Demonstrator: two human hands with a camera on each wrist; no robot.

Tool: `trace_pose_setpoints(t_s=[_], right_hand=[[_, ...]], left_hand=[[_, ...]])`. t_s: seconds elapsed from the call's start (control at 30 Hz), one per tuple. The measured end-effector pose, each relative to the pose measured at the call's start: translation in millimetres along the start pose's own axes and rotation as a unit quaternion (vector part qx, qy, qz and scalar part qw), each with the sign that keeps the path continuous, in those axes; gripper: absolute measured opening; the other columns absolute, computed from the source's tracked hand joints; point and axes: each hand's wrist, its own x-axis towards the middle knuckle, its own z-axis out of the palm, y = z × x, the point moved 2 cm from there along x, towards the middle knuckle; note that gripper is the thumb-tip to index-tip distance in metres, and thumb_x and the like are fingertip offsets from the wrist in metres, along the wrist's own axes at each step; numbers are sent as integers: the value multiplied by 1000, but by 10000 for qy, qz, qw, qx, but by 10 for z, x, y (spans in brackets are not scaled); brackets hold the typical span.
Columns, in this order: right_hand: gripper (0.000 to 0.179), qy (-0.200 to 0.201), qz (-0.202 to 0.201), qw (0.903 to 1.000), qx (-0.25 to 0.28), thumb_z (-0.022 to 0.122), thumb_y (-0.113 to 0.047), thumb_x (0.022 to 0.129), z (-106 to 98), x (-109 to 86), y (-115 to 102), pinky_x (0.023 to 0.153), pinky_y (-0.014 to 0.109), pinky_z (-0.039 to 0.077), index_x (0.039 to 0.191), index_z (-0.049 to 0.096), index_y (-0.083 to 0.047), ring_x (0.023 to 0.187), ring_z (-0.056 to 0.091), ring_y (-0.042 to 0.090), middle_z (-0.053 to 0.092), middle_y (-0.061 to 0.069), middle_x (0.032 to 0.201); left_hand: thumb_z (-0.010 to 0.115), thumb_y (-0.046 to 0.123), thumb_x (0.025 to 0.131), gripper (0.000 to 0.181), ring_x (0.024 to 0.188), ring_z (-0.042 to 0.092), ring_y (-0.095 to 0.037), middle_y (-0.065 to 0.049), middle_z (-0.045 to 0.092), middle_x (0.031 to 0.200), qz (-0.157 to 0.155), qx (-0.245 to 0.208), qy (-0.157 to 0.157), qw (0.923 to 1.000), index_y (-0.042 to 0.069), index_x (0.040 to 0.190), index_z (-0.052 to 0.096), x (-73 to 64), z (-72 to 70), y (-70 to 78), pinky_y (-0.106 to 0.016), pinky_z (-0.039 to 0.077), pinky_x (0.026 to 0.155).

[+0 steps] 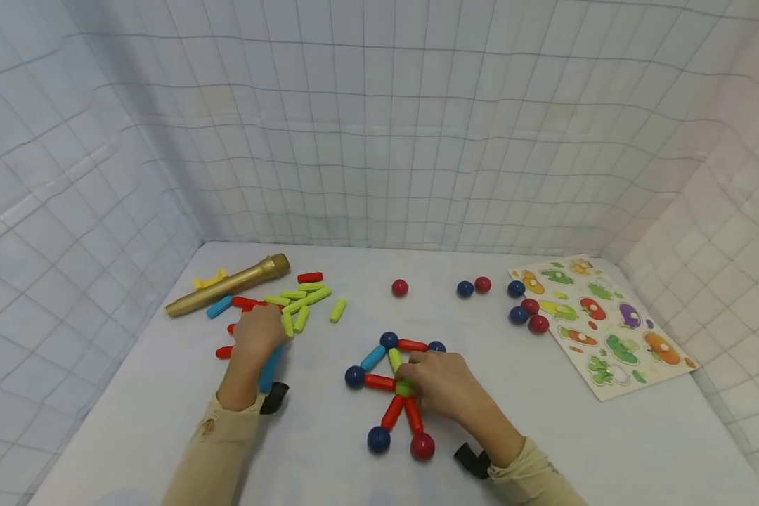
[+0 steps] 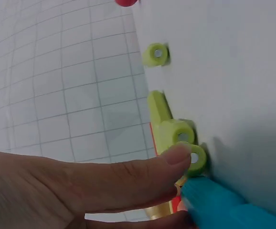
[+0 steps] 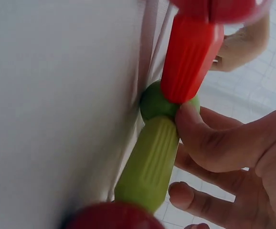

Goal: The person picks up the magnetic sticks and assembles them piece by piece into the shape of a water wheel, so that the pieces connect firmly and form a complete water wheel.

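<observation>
My right hand (image 1: 443,383) pinches the green ball (image 3: 159,102) at the centre of a magnetic ball-and-stick figure, thumb pressed against it. A red stick (image 3: 190,59) and a lime stick (image 3: 147,162) join that ball. Red, blue and lime sticks with blue balls (image 1: 355,377) make up the figure, and a red ball (image 1: 422,446) ends one leg. Over the loose sticks at left is my left hand (image 1: 259,334). In the left wrist view its thumb (image 2: 176,155) lies against lime sticks (image 2: 181,133), close to a blue stick (image 2: 219,205); its fingertips are partly hidden.
A gold microphone-shaped toy (image 1: 228,286) and a yellow piece (image 1: 210,279) lie behind the sticks. Loose balls (image 1: 464,289) sit toward the back. A vegetable puzzle board (image 1: 601,323) is at right. Grid-patterned cloth walls (image 1: 379,140) enclose the white table (image 1: 316,450).
</observation>
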Motion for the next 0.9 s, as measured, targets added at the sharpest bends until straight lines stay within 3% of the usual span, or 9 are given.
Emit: trace_pose_setpoints(t_s=[0.13,0.33,0.53,0.77,0.9], right_hand=[[30,78,164,9998,18,80,-20,76,3,-23,29,57,21,39,105,73,-26,68,48,8,62,-7,84],[30,65,291,9996,19,80,-31,78,1,-20,36,58,20,39,106,73,-24,69,48,8,62,-6,84],[29,3,278,9996,73,79,-32,79,-22,-23,27,58,20,39,106,73,-23,69,48,8,62,-6,84],[29,7,236,9997,72,79,-32,80,-35,-27,25,57,19,39,106,72,-22,68,47,8,61,-5,84],[29,-29,263,9996,78,79,-32,80,-32,-34,22,57,19,39,107,72,-22,68,48,8,61,-5,84]], left_hand=[[77,13,77,41,80,59,-35,-24,63,94,64,188,-146,9997,-10,108,61,51,101,57,-44,55,66],[59,3,88,22,75,59,-35,-26,64,92,258,425,16,9988,-12,105,62,78,171,96,-47,55,65],[60,4,88,26,77,60,-37,-27,64,94,300,456,89,9985,-12,109,61,78,189,131,-48,56,68],[59,-2,89,26,73,61,-38,-31,59,98,442,199,732,9961,-16,110,57,65,207,179,-48,57,64],[56,-3,91,31,76,62,-42,-35,54,105,589,-112,1148,9916,-19,117,51,66,210,202,-51,58,68]])
